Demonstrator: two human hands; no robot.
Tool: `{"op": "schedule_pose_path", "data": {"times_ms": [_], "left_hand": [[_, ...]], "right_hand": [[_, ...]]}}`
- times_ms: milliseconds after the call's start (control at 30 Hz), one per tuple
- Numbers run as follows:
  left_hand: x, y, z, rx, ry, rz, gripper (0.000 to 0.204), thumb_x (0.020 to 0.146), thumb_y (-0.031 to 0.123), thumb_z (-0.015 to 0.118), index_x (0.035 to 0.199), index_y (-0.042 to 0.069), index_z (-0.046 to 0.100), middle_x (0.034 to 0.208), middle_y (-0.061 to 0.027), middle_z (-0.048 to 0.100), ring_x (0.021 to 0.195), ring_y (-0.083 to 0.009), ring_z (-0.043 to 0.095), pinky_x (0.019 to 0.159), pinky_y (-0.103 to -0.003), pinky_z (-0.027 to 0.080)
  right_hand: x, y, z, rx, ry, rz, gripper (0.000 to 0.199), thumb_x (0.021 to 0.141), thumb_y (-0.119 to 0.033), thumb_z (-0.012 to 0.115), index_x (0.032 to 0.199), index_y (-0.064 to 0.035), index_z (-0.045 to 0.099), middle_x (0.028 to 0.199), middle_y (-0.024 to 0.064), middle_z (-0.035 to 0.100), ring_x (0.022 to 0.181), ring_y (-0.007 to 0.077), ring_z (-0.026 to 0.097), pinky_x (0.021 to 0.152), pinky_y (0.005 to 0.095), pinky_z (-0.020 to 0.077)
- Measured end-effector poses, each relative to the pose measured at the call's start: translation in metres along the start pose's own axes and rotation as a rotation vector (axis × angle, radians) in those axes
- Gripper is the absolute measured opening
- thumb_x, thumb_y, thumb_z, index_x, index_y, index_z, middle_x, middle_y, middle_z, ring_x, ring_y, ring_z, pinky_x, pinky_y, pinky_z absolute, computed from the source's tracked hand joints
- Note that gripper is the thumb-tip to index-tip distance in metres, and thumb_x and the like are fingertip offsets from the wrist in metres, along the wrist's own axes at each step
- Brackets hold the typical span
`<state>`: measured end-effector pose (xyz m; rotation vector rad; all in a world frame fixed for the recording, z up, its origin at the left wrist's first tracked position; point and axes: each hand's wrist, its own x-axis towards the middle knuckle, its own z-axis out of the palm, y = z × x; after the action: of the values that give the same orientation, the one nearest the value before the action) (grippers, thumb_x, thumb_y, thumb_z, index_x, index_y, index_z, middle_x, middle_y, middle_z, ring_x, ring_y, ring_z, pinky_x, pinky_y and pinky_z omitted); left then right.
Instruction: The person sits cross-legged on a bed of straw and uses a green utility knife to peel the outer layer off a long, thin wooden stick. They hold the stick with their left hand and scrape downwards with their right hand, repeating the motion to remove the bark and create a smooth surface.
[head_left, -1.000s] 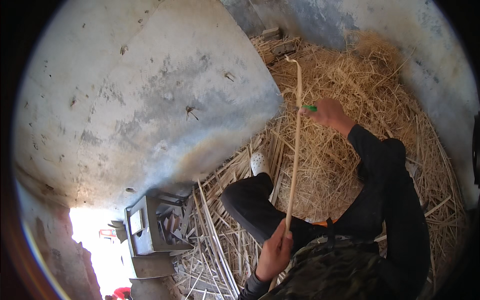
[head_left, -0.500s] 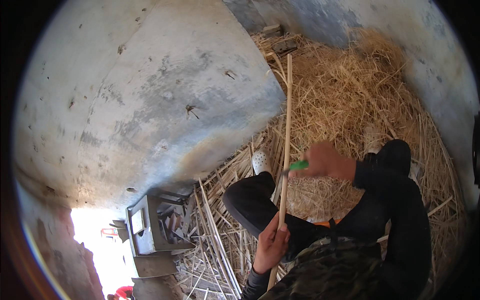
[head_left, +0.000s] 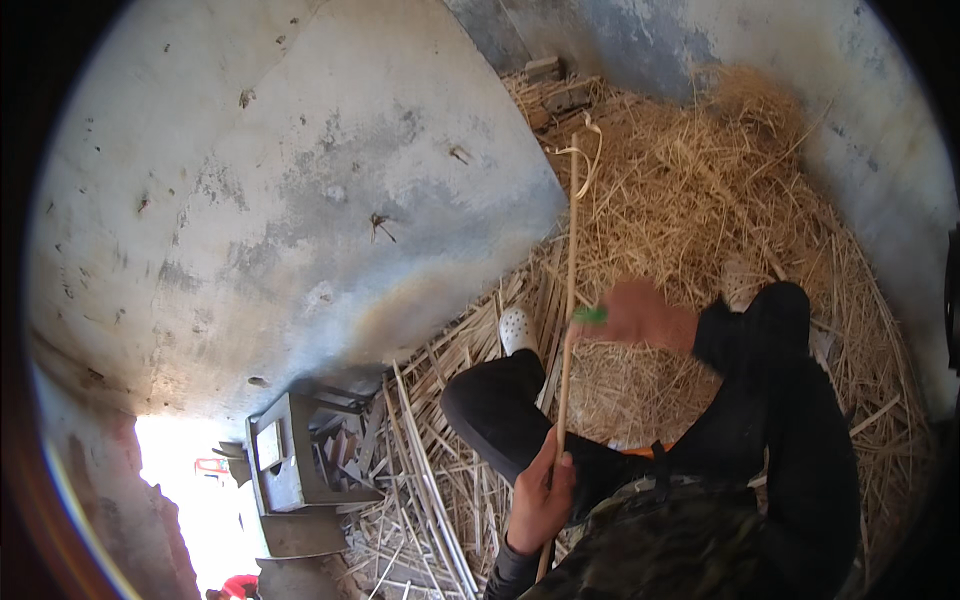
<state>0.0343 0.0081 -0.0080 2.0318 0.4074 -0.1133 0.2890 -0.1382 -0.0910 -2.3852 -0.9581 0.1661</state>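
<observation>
The left hand (head_left: 540, 500) grips the lower part of a long cane (head_left: 568, 300) held upright over straw (head_left: 690, 200), while the blurred right hand (head_left: 640, 315) clasps a green tool (head_left: 590, 314) against it.

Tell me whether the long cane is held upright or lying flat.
Upright: the cane rises from the left hand toward the straw pile.

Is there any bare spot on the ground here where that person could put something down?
Hardly. Loose straw covers the ground ahead to the wall, and cut canes crowd the space beside the grey stool. Between the knees, near the stick, is only thinner straw.
</observation>
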Motion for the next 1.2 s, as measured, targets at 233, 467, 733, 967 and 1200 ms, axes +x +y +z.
{"op": "schedule_pose_path", "data": {"times_ms": [233,467,733,967,1200], "left_hand": [[0.004,0.001,-0.001,0.079,0.02,0.026,0.043,0.097,0.013,0.05,0.135,-0.006,0.044,0.088,-0.0145,0.064,0.079,-0.0127,0.058,0.074,-0.027,0.048],[-0.002,0.0,-0.002,0.041,0.023,0.051,0.044,0.097,0.013,0.049,0.136,-0.005,0.044,0.109,-0.0219,0.065,0.1,-0.0147,0.059,0.087,-0.028,0.045],[0.002,0.007,-0.001,0.085,0.016,0.091,0.043,0.097,0.013,0.048,0.135,-0.005,0.044,0.114,-0.0261,0.063,0.109,-0.0185,0.059,0.09,-0.029,0.045],[0.0,0.01,0.001,0.094,0.036,0.112,0.043,0.096,0.012,0.05,0.135,-0.005,0.045,0.112,-0.0274,0.063,0.106,-0.0211,0.062,0.088,-0.03,0.046],[-0.012,0.012,0.003,0.058,-0.089,0.024,0.045,0.096,0.015,0.049,0.138,-0.001,0.043,0.121,-0.023,0.06,0.113,-0.0179,0.057,0.094,-0.029,0.043]], "right_hand": [[0.003,-0.003,0.003,0.007,-0.053,0.08,0.094,0.069,-0.092,0.033,0.049,-0.0041,0.057,0.04,0.0107,0.041,0.042,0.028,0.052,0.042,0.0429,0.0407],[0.005,0.006,0.002,-0.011,0.064,-0.001,0.088,0.072,-0.091,0.033,0.044,-0.0084,0.049,0.039,0.0053,0.038,0.038,0.02,0.048,0.038,0.0387,0.0377],[-0.005,-0.005,0.0,0.028,0.055,-0.003,0.087,0.07,-0.092,0.036,0.042,-0.01,0.049,0.036,0.0019,0.029,0.032,0.0173,0.035,0.035,0.0367,0.0279],[-0.012,-0.002,-0.001,0.069,0.073,-0.029,0.086,0.073,-0.088,0.039,0.043,-0.0076,0.043,0.038,0.0011,0.03,0.033,0.0163,0.032,0.035,0.0355,0.025],[0.042,0.086,-0.023,-0.066,0.17,0.287,0.077,0.081,-0.084,0.031,0.046,-0.0154,0.038,0.043,-0.0038,0.026,0.035,0.0104,0.025,0.033,0.0314,0.0205]]}}
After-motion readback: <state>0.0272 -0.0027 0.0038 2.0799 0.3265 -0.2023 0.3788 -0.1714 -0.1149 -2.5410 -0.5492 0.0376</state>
